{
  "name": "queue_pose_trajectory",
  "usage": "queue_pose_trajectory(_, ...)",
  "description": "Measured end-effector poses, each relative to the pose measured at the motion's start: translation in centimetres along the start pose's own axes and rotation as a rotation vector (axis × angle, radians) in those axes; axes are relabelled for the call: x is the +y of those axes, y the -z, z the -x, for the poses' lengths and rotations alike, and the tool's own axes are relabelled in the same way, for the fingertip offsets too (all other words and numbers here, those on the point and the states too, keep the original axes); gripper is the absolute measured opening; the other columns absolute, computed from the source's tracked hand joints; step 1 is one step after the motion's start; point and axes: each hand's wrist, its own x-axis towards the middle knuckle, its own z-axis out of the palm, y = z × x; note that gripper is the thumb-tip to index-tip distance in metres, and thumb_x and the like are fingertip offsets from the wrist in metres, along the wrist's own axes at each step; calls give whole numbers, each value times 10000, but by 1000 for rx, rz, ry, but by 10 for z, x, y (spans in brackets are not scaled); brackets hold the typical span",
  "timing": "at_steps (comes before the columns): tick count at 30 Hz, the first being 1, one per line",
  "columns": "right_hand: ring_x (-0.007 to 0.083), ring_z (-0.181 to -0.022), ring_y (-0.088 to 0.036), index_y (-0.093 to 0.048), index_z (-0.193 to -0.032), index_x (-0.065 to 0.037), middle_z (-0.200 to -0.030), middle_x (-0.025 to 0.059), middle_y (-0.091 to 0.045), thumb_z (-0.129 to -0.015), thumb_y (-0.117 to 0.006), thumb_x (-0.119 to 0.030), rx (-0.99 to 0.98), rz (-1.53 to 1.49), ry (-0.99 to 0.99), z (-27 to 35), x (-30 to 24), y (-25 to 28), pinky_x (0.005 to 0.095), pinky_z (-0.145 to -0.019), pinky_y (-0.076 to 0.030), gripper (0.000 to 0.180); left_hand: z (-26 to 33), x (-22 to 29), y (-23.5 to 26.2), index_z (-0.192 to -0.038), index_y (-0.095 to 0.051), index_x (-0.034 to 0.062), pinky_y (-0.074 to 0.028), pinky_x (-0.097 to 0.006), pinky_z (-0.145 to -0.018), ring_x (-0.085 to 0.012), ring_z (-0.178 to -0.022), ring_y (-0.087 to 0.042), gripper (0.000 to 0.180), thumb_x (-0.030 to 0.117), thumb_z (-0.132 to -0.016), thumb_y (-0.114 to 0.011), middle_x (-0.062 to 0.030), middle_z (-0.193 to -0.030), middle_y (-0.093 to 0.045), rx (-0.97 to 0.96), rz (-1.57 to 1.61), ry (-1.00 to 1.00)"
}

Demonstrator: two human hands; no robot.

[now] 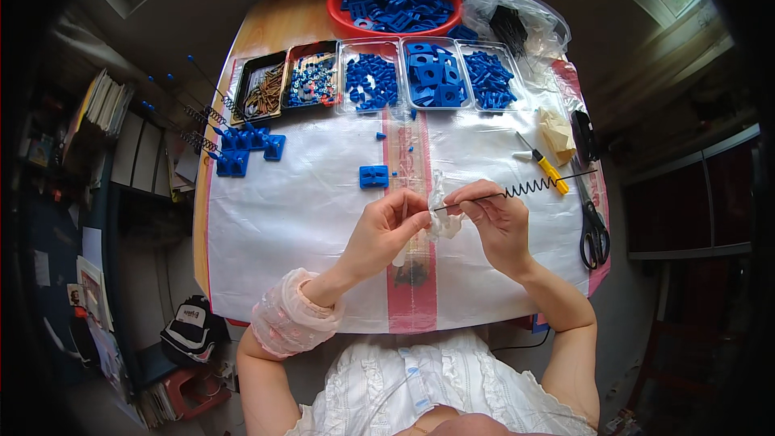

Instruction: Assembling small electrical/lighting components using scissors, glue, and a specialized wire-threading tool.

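In my right hand (494,214) is a thin black wire rod with a coiled spring section (530,187), its free end pointing right. The rod's other end meets the pinched fingertips of my left hand (391,226). Crumpled white tissue or film (445,224) sits at those fingertips, between the hands. A slim white stick-like piece (400,256) shows under my left hand; its kind is unclear. Just beyond lies a blue plastic base (374,177) with small blue bits near it. At the left stand several blue bases (246,145) with coiled black wires tipped in blue.
Along the back, trays hold screws (265,93), small metal parts (311,81), and blue plastic pieces (436,73). Behind them stands a red basin (333,8) of blue parts. At right lie a yellow-handled tool (552,175), black scissors (595,234) and clear plastic bags (541,8).
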Motion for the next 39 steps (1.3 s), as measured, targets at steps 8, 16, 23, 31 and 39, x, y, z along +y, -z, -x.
queue_pose_trajectory(8,180,-902,-725,-646,-1056,51,-1007,102,-692,-998,-583,12,18,-71,-60,2,-4,1,284,-805,-580,95,1,4,-3,-1145,-626,-29,-503,-228,-834,-78,-937,-626,160,57,-1012,-605,-28,-1000,-663,10,2,22)
queue_pose_trajectory(16,201,-896,-738,-652,-1057,53,-994,104,-689,-990,-582,27,8,-29,-25,3,-4,0,277,-788,-586,100,1,3,-3,-1137,-651,-34,-509,-220,-788,-63,-891,-624,165,58,-1003,-622,-21,-968,-671,37,-12,11)
queue_pose_trajectory(23,213,-902,-738,-649,-1041,68,-1005,114,-679,-983,-579,43,-21,-3,-31,4,-7,1,306,-806,-604,94,1,1,0,-1097,-665,-32,-490,-200,-736,-38,-841,-598,156,63,-975,-654,-13,-941,-668,22,-59,-8)
queue_pose_trajectory(31,199,-871,-732,-634,-1046,61,-944,113,-689,-1001,-586,-7,25,-147,-180,4,-7,3,300,-783,-587,95,1,4,-3,-1051,-681,-26,-451,-189,-684,-21,-776,-560,123,57,-963,-658,11,-872,-655,19,-49,-9)
queue_pose_trajectory(39,150,-730,-682,-617,-987,30,-841,84,-682,-1018,-588,-106,33,-164,-319,-7,-8,26,269,-695,-553,143,0,1,5,-1062,-680,-17,-471,-205,-726,-36,-806,-581,133,67,-960,-675,1,-915,-669,56,-121,40)
